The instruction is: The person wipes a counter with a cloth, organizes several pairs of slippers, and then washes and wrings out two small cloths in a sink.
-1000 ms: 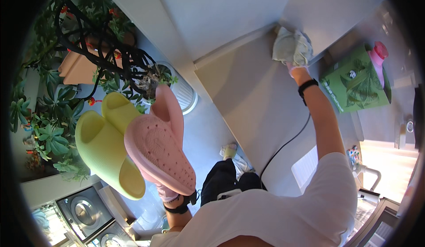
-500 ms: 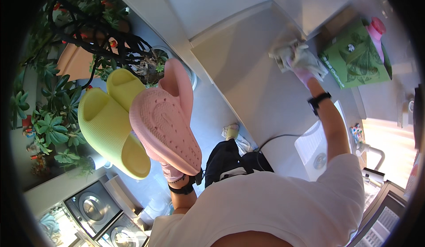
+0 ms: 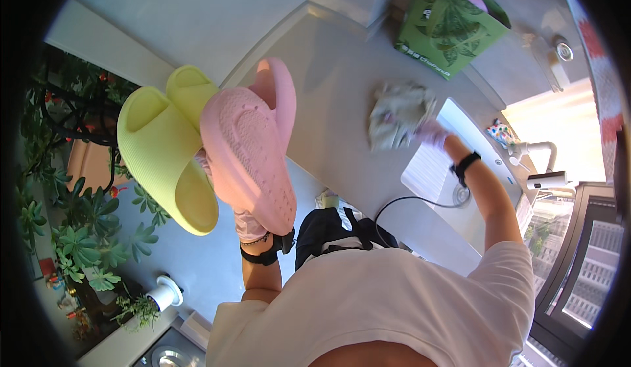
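My left hand (image 3: 248,226), in a thin pinkish glove, holds up a bunch of slippers at the left of the counter. Closest to me is a pink slipper (image 3: 253,150), its dotted sole facing up, with more pink behind it. Beside it hang yellow-green slippers (image 3: 152,153); a bit of gloved finger shows between the two colours. My right hand (image 3: 432,133), gloved as well, is closed on a crumpled pale greenish cloth (image 3: 399,114). That cloth lies against the grey countertop (image 3: 335,104), next to the sink; the slippers hide most of my left fingers.
A white sink (image 3: 453,150) with a drain basin and faucet (image 3: 542,150) lies right of the cloth. A green box (image 3: 447,28) holding a pink bottle stands at the far wall. Dark cable (image 3: 394,201) crosses the counter's near side. Leafy plants (image 3: 85,235) fill the left.
My view has turned toward the sink. The right hand has brought the cloth away from the green box, nearer the sink. My left hand still holds the slippers.
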Available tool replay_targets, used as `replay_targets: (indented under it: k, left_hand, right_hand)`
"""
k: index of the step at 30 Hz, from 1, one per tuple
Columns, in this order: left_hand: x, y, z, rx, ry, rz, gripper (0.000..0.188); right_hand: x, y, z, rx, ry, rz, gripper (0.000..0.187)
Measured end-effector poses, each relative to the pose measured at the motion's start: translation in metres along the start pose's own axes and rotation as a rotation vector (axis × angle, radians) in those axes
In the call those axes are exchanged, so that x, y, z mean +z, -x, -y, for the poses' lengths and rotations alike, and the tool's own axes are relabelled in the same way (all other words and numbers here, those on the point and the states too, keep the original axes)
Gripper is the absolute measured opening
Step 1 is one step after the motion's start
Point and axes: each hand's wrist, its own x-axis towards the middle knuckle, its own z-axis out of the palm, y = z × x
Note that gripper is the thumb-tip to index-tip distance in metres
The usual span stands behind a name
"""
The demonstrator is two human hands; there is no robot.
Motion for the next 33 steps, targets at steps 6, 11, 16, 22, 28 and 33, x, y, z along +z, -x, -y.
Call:
replay_targets:
  k: [6,11,16,22,28,33]
  left_hand:
    - [0.058,-0.037,0.022,-0.010,0.032,0.136,0.056]
    - [0.100,-0.062,0.037,0.037,0.024,0.203,0.055]
    - [0.149,-0.086,0.045,0.150,-0.056,0.269,0.054]
    - [0.196,-0.102,0.047,0.280,0.179,0.358,0.058]
    - [0.186,-0.166,0.081,0.327,0.509,0.351,0.046]
    - [0.215,-0.187,0.098,0.632,-0.202,0.181,0.040]
  right_hand:
    - [-0.039,-0.011,0.024,-0.055,1.649,-0.370,0.063]
    - [0.096,0.054,0.060,-0.587,0.566,-0.562,0.007]
    - [0.157,0.097,0.078,-0.810,0.262,-0.280,0.013]
    - [0.168,0.046,0.106,-0.501,-0.186,-0.196,0.034]
    - [0.152,0.007,0.118,-0.405,-0.807,-0.148,0.026]
    - [0.110,-0.060,0.126,-0.488,-0.777,-0.465,0.026]
